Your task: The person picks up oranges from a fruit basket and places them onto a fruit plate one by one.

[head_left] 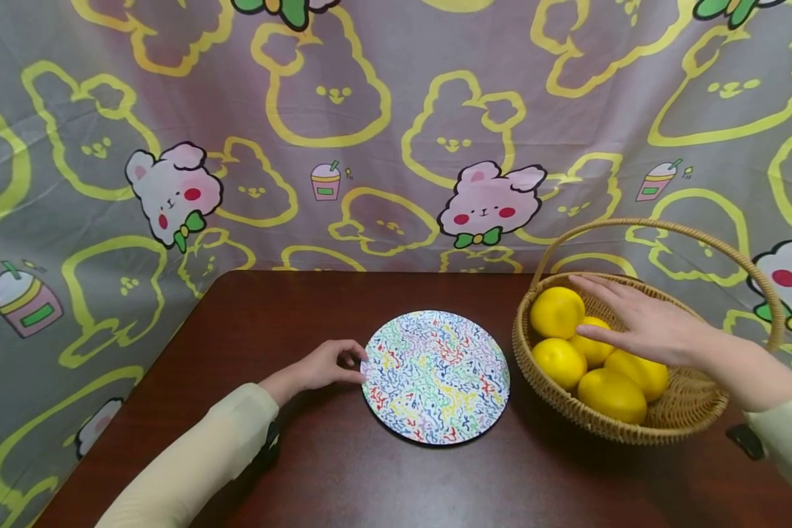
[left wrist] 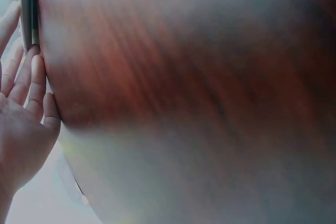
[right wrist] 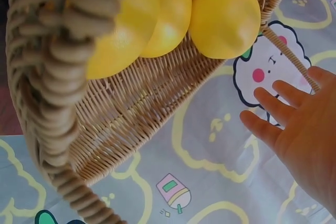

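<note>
Seemingly, the left hand (head_left: 330, 365) pinches a disc (head_left: 435, 378) on brown table (head_left: 336, 469), right hand (head_left: 653, 326) outstretched, patterned cloth (head_left: 389, 172) behind.

Round board (head_left: 438, 376), white w/ multicol. squiggles & dark edge, on bench (head_left: 290, 469), pattern side up. Wicker basket (head_left: 696, 400) just to its R, handle (head_left: 699, 233) up; 5 yellow fruits (head_left: 559, 364) visible inside, mostly board side.

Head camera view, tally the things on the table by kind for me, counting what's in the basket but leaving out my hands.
Yellow fruits that show: 5
Wicker basket: 1
Round patterned board: 1
Total: 7
</note>
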{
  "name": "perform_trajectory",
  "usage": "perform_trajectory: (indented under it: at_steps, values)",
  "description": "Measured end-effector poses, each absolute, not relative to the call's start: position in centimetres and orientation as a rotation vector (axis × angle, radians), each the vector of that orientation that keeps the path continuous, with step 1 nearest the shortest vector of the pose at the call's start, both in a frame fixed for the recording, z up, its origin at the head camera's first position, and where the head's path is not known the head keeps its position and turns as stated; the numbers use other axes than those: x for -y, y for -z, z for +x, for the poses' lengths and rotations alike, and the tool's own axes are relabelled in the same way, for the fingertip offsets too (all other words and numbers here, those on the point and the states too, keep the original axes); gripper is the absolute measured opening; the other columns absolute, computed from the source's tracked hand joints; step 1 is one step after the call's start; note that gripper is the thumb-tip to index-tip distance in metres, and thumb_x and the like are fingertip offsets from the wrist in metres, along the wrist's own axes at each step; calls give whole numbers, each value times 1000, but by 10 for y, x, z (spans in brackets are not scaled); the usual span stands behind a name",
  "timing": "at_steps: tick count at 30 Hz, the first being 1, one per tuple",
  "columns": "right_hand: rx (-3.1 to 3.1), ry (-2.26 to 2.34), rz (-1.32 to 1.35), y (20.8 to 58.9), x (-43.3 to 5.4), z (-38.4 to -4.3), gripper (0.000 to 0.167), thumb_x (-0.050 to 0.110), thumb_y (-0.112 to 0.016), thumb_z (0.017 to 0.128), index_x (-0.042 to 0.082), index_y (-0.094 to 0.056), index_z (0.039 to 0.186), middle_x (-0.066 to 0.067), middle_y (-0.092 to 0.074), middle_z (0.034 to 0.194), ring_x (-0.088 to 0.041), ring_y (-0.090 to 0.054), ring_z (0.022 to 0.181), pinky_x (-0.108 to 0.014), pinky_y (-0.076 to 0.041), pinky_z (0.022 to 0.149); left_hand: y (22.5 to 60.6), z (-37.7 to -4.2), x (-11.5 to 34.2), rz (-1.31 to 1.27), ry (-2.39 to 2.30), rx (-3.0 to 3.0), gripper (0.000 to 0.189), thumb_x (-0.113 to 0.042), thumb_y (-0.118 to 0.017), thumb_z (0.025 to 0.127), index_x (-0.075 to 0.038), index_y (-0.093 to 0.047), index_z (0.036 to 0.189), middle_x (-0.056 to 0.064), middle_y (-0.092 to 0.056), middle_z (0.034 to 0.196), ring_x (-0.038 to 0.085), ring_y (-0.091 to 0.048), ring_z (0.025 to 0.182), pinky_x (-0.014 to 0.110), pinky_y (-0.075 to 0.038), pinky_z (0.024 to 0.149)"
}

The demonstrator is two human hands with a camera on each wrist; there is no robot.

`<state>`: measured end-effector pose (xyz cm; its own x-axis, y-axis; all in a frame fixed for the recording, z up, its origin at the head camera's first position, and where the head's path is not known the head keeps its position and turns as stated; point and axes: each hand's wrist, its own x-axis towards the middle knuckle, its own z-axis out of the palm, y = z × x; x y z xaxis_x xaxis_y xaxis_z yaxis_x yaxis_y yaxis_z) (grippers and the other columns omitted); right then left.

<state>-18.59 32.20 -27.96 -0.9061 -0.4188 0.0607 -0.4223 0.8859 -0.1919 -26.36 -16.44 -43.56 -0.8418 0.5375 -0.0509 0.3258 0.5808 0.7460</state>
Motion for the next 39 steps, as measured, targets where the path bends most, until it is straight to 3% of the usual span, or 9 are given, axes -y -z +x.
perform_trajectory:
  at_steps: [15, 28, 39]
  values:
    - [3055, -327, 667, 282, -328, -206, 77, 52, -57, 93, 16, -27, 153, -19, -29, 153, -46, -29, 135, -66, -25, 99, 435, -263, 164, 674, -1124, -2545, 30, -23, -82, 79, -14, -66, 103, -2, -61, 99, 18, -54, 88, 34, -45, 78]
    - [3076, -438, 670, 293, -330, -218, 75, 51, -56, 95, 13, -26, 153, -21, -27, 153, -48, -28, 135, -68, -27, 97, 436, -263, 164, 689, -1134, -2542, 30, -23, -82, 80, -13, -66, 103, -2, -61, 99, 18, -54, 88, 33, -45, 79]
    - [3185, -388, 655, 301, -331, -222, 85, 57, -54, 93, 4, -24, 151, -30, -27, 149, -53, -32, 130, -67, -31, 96, 433, -262, 163, 699, -1129, -2545, 30, -22, -82, 80, -12, -66, 104, -2, -61, 99, 18, -54, 88, 34, -46, 78]
